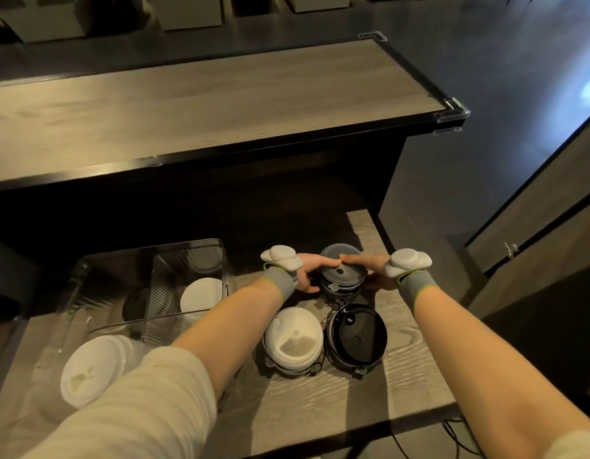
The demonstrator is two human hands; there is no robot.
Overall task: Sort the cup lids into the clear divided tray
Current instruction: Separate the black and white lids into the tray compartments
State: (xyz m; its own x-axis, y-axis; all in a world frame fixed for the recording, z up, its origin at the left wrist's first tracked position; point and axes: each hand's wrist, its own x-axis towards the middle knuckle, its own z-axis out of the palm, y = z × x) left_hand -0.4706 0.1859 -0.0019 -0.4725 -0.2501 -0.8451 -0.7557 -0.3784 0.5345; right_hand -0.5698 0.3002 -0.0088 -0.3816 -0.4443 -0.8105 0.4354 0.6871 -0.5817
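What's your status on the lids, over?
Both hands, left and right, clasp the far lid stack. White stack and black stack wait nearer. Clear tray left, partly filled; path unobstructed.

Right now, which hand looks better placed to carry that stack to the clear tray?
Probably the left hand: both hands clasp the lid stack, but the clear tray sits on its side.

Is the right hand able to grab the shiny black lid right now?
Probably not yet: the right hand is busy clasping the far lid stack with the left hand. Nothing covers the black lid though.
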